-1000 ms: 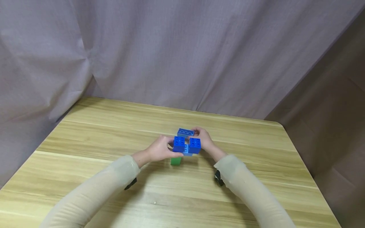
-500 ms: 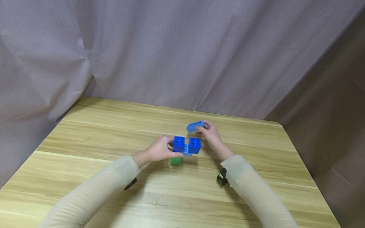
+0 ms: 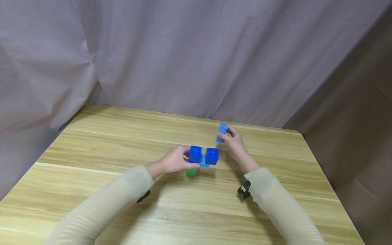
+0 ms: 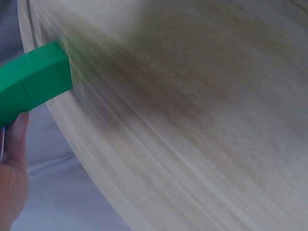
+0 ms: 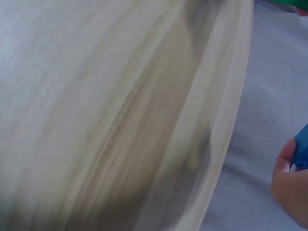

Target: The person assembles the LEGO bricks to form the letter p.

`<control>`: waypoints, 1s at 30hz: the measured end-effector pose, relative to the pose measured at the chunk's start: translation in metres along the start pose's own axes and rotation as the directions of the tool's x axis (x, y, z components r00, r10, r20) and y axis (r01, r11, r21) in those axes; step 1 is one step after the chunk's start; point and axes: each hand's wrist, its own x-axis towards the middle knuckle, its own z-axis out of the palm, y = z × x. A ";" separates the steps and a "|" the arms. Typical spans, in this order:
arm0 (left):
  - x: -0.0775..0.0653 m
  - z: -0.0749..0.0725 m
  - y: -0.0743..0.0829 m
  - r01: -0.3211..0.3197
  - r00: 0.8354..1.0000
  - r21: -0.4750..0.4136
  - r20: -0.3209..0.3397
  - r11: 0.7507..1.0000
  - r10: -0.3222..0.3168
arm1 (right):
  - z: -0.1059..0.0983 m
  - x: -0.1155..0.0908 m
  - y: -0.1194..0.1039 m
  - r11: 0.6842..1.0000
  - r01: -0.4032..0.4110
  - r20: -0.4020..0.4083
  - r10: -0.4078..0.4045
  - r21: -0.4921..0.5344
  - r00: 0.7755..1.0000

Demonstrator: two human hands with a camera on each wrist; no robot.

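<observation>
My left hand (image 3: 176,159) grips a built block assembly near the middle of the table. Two dark blue blocks (image 3: 195,154) stand side by side on top of a light blue block (image 3: 203,162), with a gap between them. Green blocks (image 4: 43,74) stick out below, stacked end to end in the left wrist view. Farther back and to the right, my right hand (image 3: 236,141) pinches a separate light blue block (image 3: 222,132), held on end with its studs facing right. Only a corner of this light blue block (image 5: 301,147) shows in the right wrist view.
The wooden table (image 3: 122,136) spreads out beneath both hands. A grey curtain (image 3: 183,61) hangs behind its back edge, and a darker curtain (image 3: 352,119) hangs at the right. A tiny pale speck (image 3: 165,217) lies near the front.
My right hand has moved back and right, away from the assembly, turning the light blue block from lying crosswise to on end. My left hand and the assembly have shifted slightly right.
</observation>
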 end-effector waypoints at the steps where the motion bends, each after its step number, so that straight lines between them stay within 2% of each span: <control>1: 0.001 0.000 0.000 -0.001 1.000 -0.002 0.001 1.000 0.001 | -0.002 0.000 -0.001 1.000 0.008 0.002 -0.007 -0.026 1.000; 10: 0.008 0.004 0.002 -0.002 1.000 -0.004 0.008 1.000 0.002 | -0.015 -0.008 -0.013 0.998 0.012 0.044 -0.009 -0.063 0.999; 15: 0.012 0.006 0.003 -0.009 1.000 0.020 0.000 1.000 0.009 | -0.022 -0.018 -0.027 0.986 0.038 0.081 -0.025 -0.162 0.996; 22: 0.019 0.009 0.007 -0.036 0.999 0.060 -0.003 0.998 0.036 | -0.030 -0.029 -0.046 0.959 0.153 0.150 -0.119 -0.239 0.981; 30: 0.030 0.018 0.012 -0.054 0.998 0.081 0.028 0.995 0.052 | -0.029 -0.042 -0.061 0.931 0.228 0.181 -0.181 -0.286 0.967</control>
